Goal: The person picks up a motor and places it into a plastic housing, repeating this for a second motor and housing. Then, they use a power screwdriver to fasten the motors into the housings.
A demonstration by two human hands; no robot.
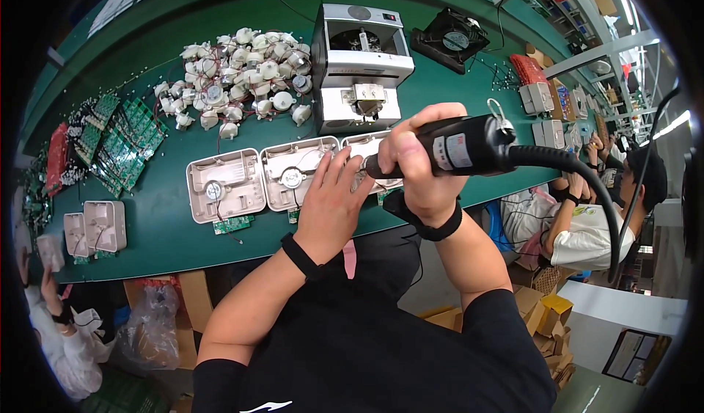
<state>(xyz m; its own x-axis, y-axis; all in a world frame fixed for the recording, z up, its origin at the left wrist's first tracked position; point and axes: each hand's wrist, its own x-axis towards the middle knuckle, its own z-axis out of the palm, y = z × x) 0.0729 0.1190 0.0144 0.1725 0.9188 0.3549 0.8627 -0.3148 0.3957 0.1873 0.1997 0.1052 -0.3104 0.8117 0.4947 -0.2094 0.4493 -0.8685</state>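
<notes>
Your R hand (424, 165) grips the black cylindrical elec. screwdriver (478, 147), nose over the R-most off-white rect. plastic housing (365, 146) of your row of 3 on the green counter (160, 218); your L hand (331, 211) is open, fingers extended near the nose.

Matt pale plastic is shown by the housings (248, 182) along the near edge of the tabletop (155, 215). The power tool (482, 147) is cased in smooth, slightly glossy black plastic.
</notes>
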